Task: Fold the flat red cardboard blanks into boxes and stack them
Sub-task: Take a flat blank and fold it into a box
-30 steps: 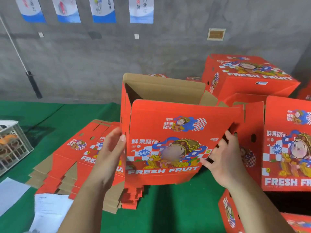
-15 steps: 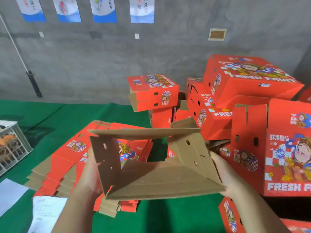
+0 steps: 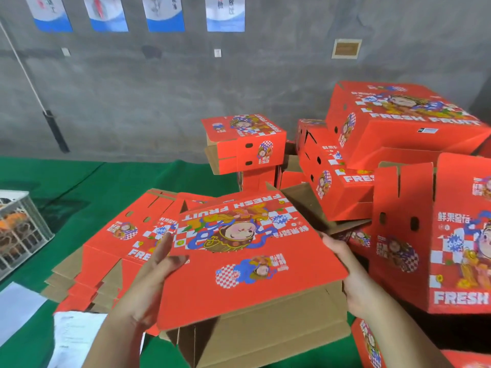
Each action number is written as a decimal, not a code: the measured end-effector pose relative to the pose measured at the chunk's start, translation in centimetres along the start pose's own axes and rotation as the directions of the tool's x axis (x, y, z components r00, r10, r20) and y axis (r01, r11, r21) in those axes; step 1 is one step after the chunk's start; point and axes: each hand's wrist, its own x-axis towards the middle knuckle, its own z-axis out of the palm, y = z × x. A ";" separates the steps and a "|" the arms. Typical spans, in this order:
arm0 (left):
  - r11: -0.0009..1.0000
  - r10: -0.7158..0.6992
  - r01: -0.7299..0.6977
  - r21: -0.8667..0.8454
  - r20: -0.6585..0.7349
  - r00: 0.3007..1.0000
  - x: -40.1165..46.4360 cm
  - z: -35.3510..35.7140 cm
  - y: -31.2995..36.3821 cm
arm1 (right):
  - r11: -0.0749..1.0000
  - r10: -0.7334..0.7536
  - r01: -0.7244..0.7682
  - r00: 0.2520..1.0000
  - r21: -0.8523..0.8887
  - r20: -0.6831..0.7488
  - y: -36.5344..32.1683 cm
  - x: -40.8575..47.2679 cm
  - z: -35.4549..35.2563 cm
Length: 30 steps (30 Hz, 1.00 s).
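- Red box, part-folded, sits at centre; your left hand and right hand clasp its sides.
- Blanks wait at 9 o'clock.
- Finished boxes pile at 2 o'clock.

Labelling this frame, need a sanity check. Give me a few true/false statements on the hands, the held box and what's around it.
1. Both hands hold the box. True: left hand on its left edge, right hand on its right.
2. The print on the box reads upright to the camera. False: "FRESH FRUIT" is upside down.
3. Flat blanks lie stacked on the green cloth left of the box. True.
4. The crate sits at the right edge. False: it is at the left edge.
5. Folded boxes are piled at the right. True.
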 end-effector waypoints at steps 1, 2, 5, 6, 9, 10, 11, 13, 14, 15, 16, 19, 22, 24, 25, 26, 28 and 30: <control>0.997 0.029 -0.027 -0.066 0.024 0.999 -1.1 -0.4 -0.1 | 0.999 0.011 -0.014 0.998 0.040 0.060 -0.4 -0.1 0.3; 0.996 0.006 -0.006 -0.086 0.000 1.000 -0.6 -0.8 -0.6 | 0.998 0.029 -0.038 0.987 0.053 0.158 -0.9 -0.2 1.0; 0.998 0.030 -0.032 -0.055 -0.045 0.999 -1.1 -0.7 0.6 | 0.999 -0.014 0.018 0.995 -0.034 0.097 -0.5 2.4 1.2; 0.997 0.043 -0.046 -0.064 -0.034 0.998 -0.5 -0.7 0.4 | 0.998 -0.040 0.034 0.994 0.062 0.106 -0.7 2.0 1.5; 0.997 0.068 -0.067 -0.045 0.023 0.997 -0.6 0.0 0.3 | 0.985 -0.163 0.152 0.975 0.076 0.154 -0.1 1.0 0.8; 0.994 0.085 -0.082 -0.065 0.036 0.996 -0.5 0.3 0.0 | 0.985 -0.173 0.168 0.970 0.046 0.169 -0.2 0.0 0.9; 0.991 0.103 -0.099 -0.087 0.041 0.994 -0.4 0.5 -0.3 | 0.977 -0.212 0.211 0.962 0.021 0.170 -0.4 -1.1 1.3; 0.987 0.134 -0.132 -0.092 0.020 0.991 -0.2 1.4 -1.0 | 0.977 -0.212 0.212 0.974 0.007 0.084 0.0 -0.9 0.3; 0.985 0.149 -0.149 -0.087 0.002 0.989 0.0 2.0 -1.5 | 0.963 -0.267 0.269 0.961 -0.009 0.071 0.7 -1.5 -0.4; 0.984 0.162 -0.163 -0.076 -0.019 0.987 0.0 2.6 -1.8 | 0.951 -0.309 0.310 0.950 -0.018 0.042 1.4 -2.1 -1.0; 0.984 0.166 -0.168 -0.051 -0.049 0.985 0.1 3.2 -2.2 | 0.937 -0.349 0.349 0.937 -0.015 0.014 2.1 -2.4 -1.5; 0.981 0.189 -0.191 -0.013 -0.100 0.977 0.1 4.3 -3.1 | 0.908 -0.402 0.392 0.914 -0.147 -0.048 2.9 -3.2 -2.4; 0.963 0.241 -0.234 0.131 -0.042 0.970 0.1 4.9 -3.4 | 0.875 -0.412 0.363 0.906 -0.320 -0.099 3.1 -4.2 -2.9; 0.940 0.264 -0.242 0.241 -0.062 0.963 0.0 5.6 -3.8 | 0.874 -0.389 0.325 0.914 -0.362 -0.120 3.5 -4.7 -3.0; 0.920 0.280 -0.241 0.309 -0.088 0.956 -0.2 6.1 -4.0 | 0.867 -0.393 0.326 0.913 -0.377 -0.114 3.7 -4.9 -3.0; 0.898 0.302 -0.247 0.364 -0.100 0.948 -0.5 6.6 -4.3 | 0.865 -0.390 0.324 0.914 -0.385 -0.108 4.0 -5.2 -2.7; 0.869 0.290 -0.235 0.435 -0.063 0.955 -1.3 7.5 -5.2 | 0.876 -0.385 0.323 0.916 -0.360 -0.116 4.8 -5.4 -2.3; 0.864 0.182 -0.168 0.475 0.016 0.983 -2.0 8.0 -6.1 | 0.891 -0.372 0.309 0.917 -0.333 -0.144 5.8 -5.5 -2.2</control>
